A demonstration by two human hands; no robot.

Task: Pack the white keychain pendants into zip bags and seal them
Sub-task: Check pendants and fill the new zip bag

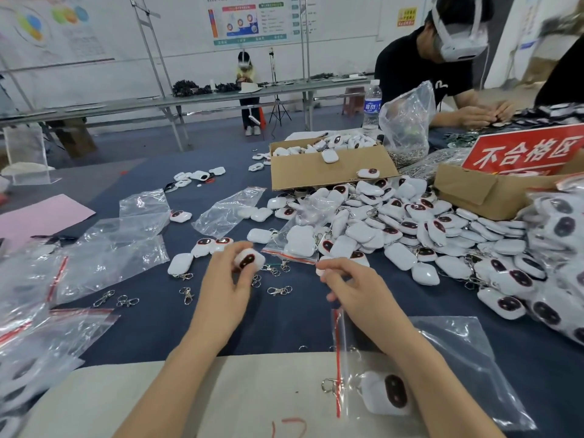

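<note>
Where the cloth runs off to the left, zip bags (104,248) lie flat and slack, and those at the near corner are too blurred to read. Past mid-table a small bag (294,248) holds white pendants. Behind it an open box (328,175) is full of more, with a loose heap (395,222) just beside it. At the near edge, right of centre, a near bag (448,358) with a red zip strip holds a lone pendant (387,393), its clasp poking out of the mouth. Further right a second box (480,194) carries a red sign. The left hand (227,282) curls its fingers round a pendant (249,260), face up. The right hand (350,289) pinches a white bit (320,272) between thumb and forefinger; what it is I cannot tell.
</note>
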